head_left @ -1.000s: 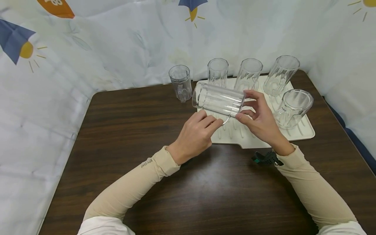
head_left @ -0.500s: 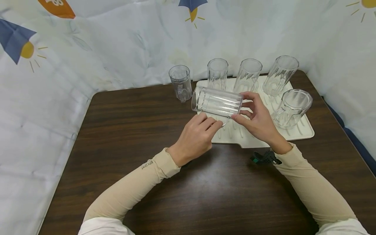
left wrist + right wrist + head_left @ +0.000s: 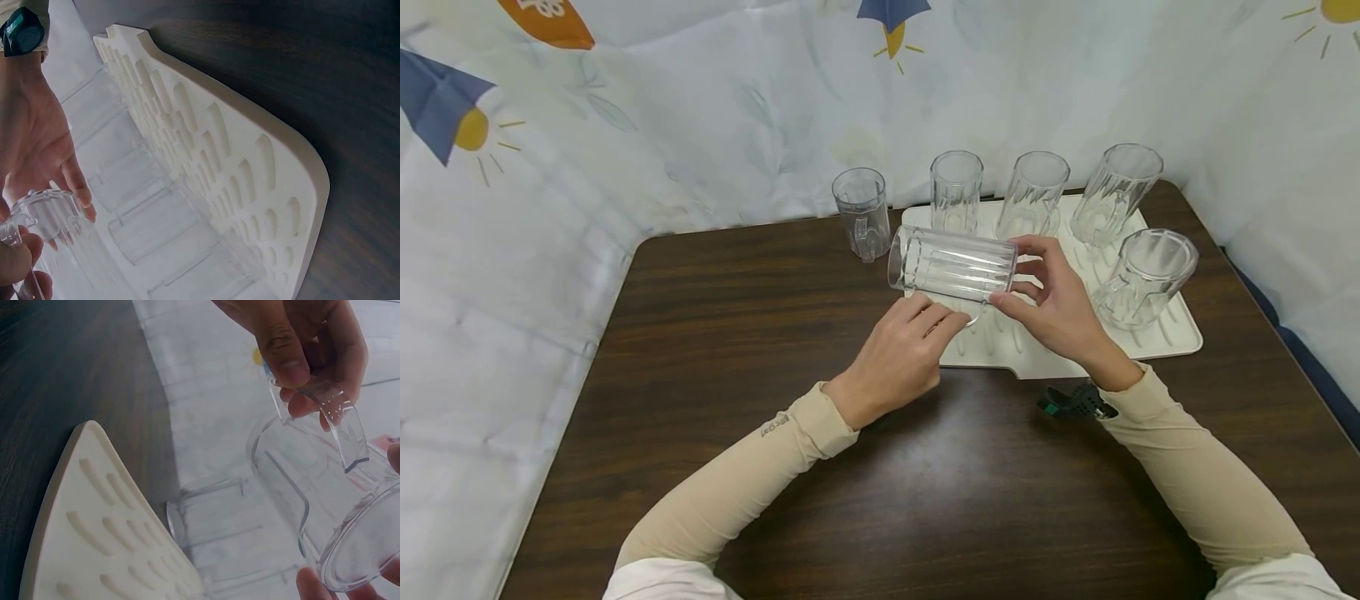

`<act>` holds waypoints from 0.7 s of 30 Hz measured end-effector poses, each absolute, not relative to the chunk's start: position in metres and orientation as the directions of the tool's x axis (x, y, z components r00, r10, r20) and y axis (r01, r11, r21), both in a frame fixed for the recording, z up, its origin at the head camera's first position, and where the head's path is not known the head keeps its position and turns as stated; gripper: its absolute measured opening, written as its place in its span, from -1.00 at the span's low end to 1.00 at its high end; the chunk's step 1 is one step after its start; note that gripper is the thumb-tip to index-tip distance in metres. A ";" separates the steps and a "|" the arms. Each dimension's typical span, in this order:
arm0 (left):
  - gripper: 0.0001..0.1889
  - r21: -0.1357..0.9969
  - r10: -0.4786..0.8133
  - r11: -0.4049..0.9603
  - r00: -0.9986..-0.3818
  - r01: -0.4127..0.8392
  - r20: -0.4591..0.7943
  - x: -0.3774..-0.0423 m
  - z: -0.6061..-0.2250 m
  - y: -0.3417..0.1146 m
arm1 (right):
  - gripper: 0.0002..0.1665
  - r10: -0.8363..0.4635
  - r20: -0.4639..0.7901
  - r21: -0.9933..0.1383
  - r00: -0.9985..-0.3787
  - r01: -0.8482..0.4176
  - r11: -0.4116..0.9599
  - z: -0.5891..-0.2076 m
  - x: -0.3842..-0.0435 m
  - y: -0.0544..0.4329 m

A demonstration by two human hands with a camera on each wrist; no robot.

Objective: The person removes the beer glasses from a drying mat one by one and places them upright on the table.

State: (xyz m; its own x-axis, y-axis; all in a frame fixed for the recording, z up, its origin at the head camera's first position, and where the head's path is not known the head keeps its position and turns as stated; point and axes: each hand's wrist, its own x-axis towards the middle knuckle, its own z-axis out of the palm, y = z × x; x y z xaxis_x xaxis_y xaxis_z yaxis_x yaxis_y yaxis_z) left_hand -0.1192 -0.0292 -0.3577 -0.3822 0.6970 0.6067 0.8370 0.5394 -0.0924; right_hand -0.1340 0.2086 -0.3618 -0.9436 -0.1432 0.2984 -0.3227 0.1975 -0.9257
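Left hand (image 3: 891,358) grips a clear, fluted cylindrical mug (image 3: 957,265)

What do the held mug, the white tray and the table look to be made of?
Held mug: clear and glossy, plastic or glass; see-through walls and bright highlights fit both. 
Tray: matte off-white, probably moulded plastic, going by its rounded corner and shallow grooves. 
Table: dark, softly shiny, streaked with grain; wood or laminate.

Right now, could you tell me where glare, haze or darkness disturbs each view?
Head: pale glare on the dark brown wood-grain table, bright streaks along the tilted clear cylindrical mug; left wrist: the standing clear mugs look faint and hazy before the white cloth; right wrist: the table darkens toward the picture's left edge.
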 end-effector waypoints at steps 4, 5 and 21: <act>-0.62 -0.067 0.691 0.537 -0.393 0.841 0.607 -0.120 -0.358 -0.031 | -0.18 -0.142 0.303 -0.923 -0.942 -0.327 0.200 -0.362 -0.135 0.208; -0.63 -0.061 0.689 0.536 -0.395 0.842 0.608 -0.120 -0.358 -0.032 | -0.18 -0.142 0.305 -0.923 -0.942 -0.329 0.200 -0.362 -0.135 0.208; -0.74 0.141 0.513 0.443 -0.379 0.885 0.770 -0.125 -0.355 -0.040 | -0.20 -0.104 0.325 -0.913 -0.940 -0.341 0.224 -0.359 -0.138 0.209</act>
